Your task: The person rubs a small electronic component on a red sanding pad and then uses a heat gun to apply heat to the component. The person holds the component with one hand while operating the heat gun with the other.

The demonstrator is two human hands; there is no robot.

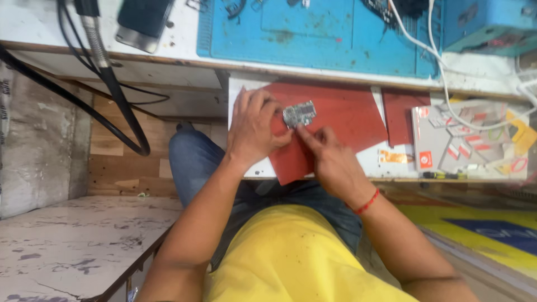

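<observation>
I have a small circuit board (299, 114) between my two hands, held just above a red mat (341, 120) that lies on a pull-out surface (240, 89) below the blue work mat (313, 33). My left hand (254, 131) is pinched shut on the board's left edge, fingers curled over the top of it. My right hand (330, 154) comes in from below the board, index finger pressed against its lower edge and the rest of the fingers folded in; I cannot tell whether it grips the board or only touches it.

I judge the board to be very light, thin and rigid, and easy to damage: its face looks crowded with small metal parts, so pressure there or any bending would be risky. The sensible hold is by the bare edges, thumb and fingertip on opposite sides, as my left hand seems to have it. The edges give little purchase, so I expect it could slip or flip out of a loose pinch.

To the right of the board, on the same surface, lies a grey card packet with red markings (470, 140), with a white cable (447, 89) trailing across it. Above and to the left of the board, a dark phone (142, 22) rests on the upper surface.
</observation>
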